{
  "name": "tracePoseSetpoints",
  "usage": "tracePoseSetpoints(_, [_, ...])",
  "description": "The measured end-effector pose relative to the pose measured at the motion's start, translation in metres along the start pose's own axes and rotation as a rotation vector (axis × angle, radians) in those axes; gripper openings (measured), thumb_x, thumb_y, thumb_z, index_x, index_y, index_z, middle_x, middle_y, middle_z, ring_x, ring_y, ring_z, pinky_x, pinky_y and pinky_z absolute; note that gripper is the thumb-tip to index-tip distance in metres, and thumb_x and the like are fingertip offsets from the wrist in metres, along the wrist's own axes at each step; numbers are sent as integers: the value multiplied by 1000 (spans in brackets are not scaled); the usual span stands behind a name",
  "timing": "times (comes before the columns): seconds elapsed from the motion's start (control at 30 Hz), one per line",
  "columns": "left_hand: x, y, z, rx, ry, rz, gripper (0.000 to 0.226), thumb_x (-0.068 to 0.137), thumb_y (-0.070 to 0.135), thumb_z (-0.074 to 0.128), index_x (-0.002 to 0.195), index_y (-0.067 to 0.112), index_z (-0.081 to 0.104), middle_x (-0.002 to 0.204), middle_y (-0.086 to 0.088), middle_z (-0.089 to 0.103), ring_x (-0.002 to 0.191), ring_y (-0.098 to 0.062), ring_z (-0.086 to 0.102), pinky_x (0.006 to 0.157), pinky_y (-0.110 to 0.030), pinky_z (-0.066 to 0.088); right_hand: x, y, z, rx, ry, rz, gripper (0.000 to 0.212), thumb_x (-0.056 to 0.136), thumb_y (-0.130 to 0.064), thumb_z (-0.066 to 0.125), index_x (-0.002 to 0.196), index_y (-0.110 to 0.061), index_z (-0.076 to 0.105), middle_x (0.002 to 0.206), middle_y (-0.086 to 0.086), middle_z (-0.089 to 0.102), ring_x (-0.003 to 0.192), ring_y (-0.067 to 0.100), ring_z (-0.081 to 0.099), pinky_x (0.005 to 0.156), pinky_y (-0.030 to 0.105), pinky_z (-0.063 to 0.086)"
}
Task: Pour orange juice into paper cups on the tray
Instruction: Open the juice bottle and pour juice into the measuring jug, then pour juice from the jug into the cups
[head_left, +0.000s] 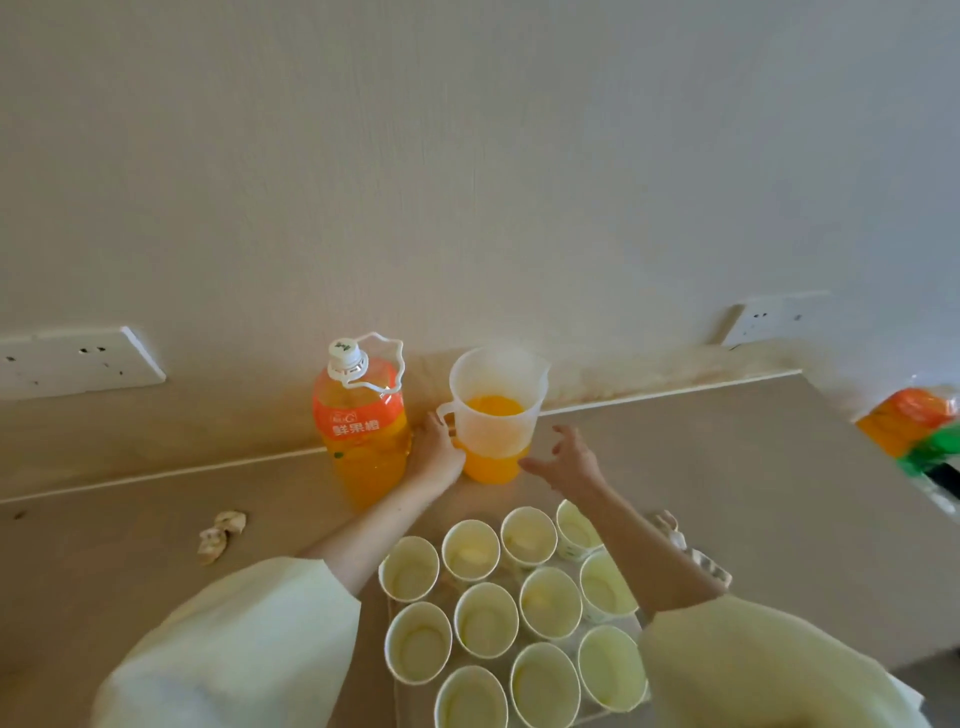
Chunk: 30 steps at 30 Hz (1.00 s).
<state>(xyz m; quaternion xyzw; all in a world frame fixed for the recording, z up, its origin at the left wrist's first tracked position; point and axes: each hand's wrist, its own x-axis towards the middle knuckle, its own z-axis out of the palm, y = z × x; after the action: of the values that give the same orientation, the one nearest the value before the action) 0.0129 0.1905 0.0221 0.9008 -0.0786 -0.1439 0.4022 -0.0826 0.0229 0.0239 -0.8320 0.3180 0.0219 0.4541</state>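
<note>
A translucent plastic jug (496, 395) holding orange juice stands upright on the table near the wall. My left hand (435, 451) grips its handle on the left side. My right hand (569, 460) hovers just right of the jug with fingers spread, apart from it. A large orange juice bottle (361, 441) with a white cap and carry loop stands left of the jug. Several paper cups (485, 618) stand upright in rows on a tray (615, 712) close to me; their insides look pale, with no orange juice visible.
Crumpled paper scraps (221, 535) lie on the table at the left. An orange and green bag (919, 436) sits at the right edge. White wall sockets (78, 358) are on the wall behind. A small crumpled object (685, 545) lies right of the tray.
</note>
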Motion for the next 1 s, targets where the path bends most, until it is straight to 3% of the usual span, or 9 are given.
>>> tracePoseSetpoints(0.1, [8, 2, 1, -133, 8, -48, 42, 85, 11, 64, 122, 4, 45, 121, -15, 55, 114, -31, 53, 94, -42, 45, 5, -6, 2, 63, -1, -47, 105, 74, -32, 85, 153, -11, 18, 152, 12, 36, 136, 28, 41, 110, 39, 36])
tracePoseSetpoints(0.23, [34, -14, 12, -245, -41, -33, 35, 89, 13, 57, 122, 6, 51, 119, -5, 59, 113, -24, 56, 97, -42, 47, 15, -9, 8, 128, -24, -100, 118, 71, -29, 87, 155, -10, 7, 160, 12, 21, 146, 26, 26, 117, 37, 27])
tracePoseSetpoints(0.37, [47, -25, 27, -246, 5, -56, 27, 95, 11, 44, 119, 7, 57, 118, -11, 63, 113, -28, 57, 98, -44, 47, 24, -11, 15, 168, -31, -184, 124, 67, -19, 90, 154, -9, 2, 157, 9, 20, 145, 23, 23, 109, 26, 24])
tracePoseSetpoints(0.53, [27, -2, 22, -251, 112, -52, 27, 100, 11, 42, 120, 1, 55, 116, -14, 62, 110, -29, 56, 92, -37, 43, 27, -13, 30, 239, 12, -234, 135, 55, -28, 94, 155, -16, 5, 153, 6, 25, 141, 23, 28, 115, 44, 31])
tracePoseSetpoints(0.67, [17, 6, 2, -202, -54, 34, 17, 89, 9, 46, 83, 13, 62, 84, -8, 62, 81, -19, 55, 69, -25, 43, 33, -10, 31, 277, 36, -262, 126, 56, -22, 95, 152, -13, 14, 142, 2, 33, 130, 15, 36, 105, 31, 37])
tracePoseSetpoints(0.73, [10, 11, -8, -276, -163, 21, 10, 84, 13, 50, 83, 10, 60, 80, -5, 59, 76, -16, 53, 63, -15, 41, 38, -8, 28, 269, 14, -264, 121, 57, -22, 95, 149, -12, 17, 138, 2, 35, 127, 16, 38, 102, 31, 40])
tracePoseSetpoints(0.8, [5, 13, -15, -381, -232, -3, 15, 75, 19, 55, 85, 10, 59, 79, -4, 58, 76, -16, 52, 69, -18, 41, 43, -5, 23, 244, -7, -268, 118, 57, -21, 95, 147, -10, 19, 136, 3, 38, 126, 19, 41, 102, 36, 42])
tracePoseSetpoints(0.9, [1, 14, -14, -500, -329, 15, 26, 72, 32, 60, 93, 16, 64, 82, 0, 61, 80, -13, 53, 77, -26, 42, 52, 0, 16, 244, -56, -273, 112, 60, -17, 93, 145, -11, 21, 129, -1, 38, 122, 18, 42, 95, 32, 43])
tracePoseSetpoints(1.0, [-1, 16, -3, -617, -284, 4, 29, 73, 47, 70, 91, 24, 71, 84, 5, 66, 84, -11, 55, 81, -27, 43, 58, 3, 6, 303, -102, -271, 111, 59, -13, 93, 144, -15, 21, 132, 2, 38, 124, 20, 43, 97, 35, 46])
